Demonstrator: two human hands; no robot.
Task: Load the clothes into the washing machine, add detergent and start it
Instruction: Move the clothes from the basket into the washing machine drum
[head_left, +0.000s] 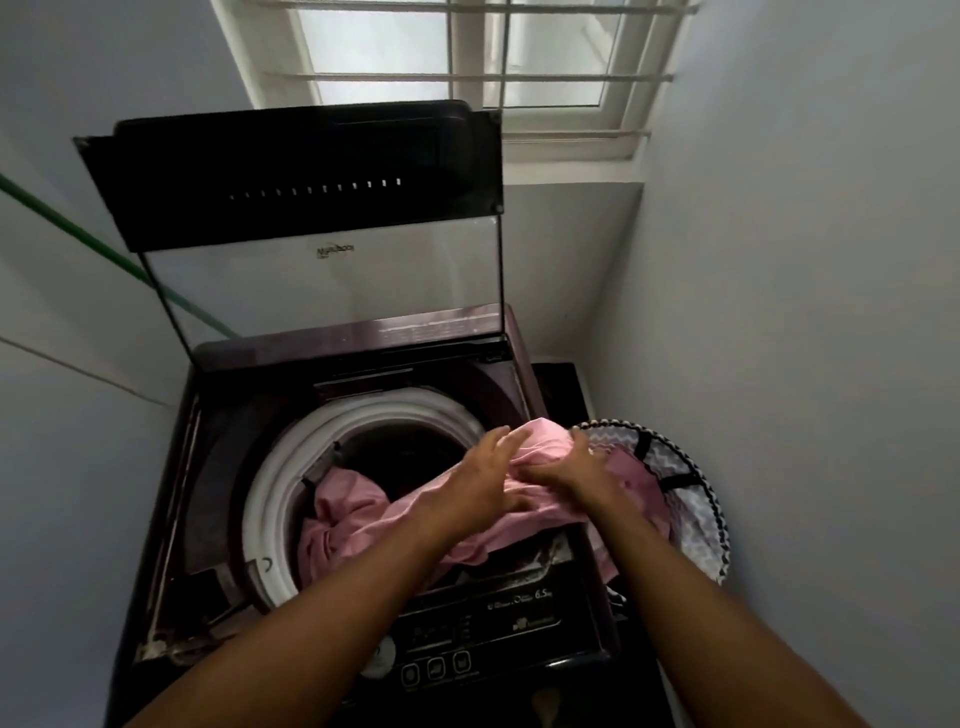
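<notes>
A dark top-loading washing machine (218, 467) stands below me with its glass lid (322, 280) raised. A large pink cloth (358, 519) stretches from the laundry basket (696, 499) on the right, over the machine's right edge, down into the white-rimmed drum (311, 441). My left hand (483, 473) holds the cloth over the drum's right side, fingers spread on the fabric. Beside it, my right hand (571, 467) grips a bunch of the same cloth near the basket's rim. The control panel (467, 639) with its buttons lies under my forearms.
Walls close in on both sides, and a barred window (467, 67) sits above the machine. A green hose (78, 239) runs along the left wall. The zigzag-patterned basket fills the narrow gap between machine and right wall.
</notes>
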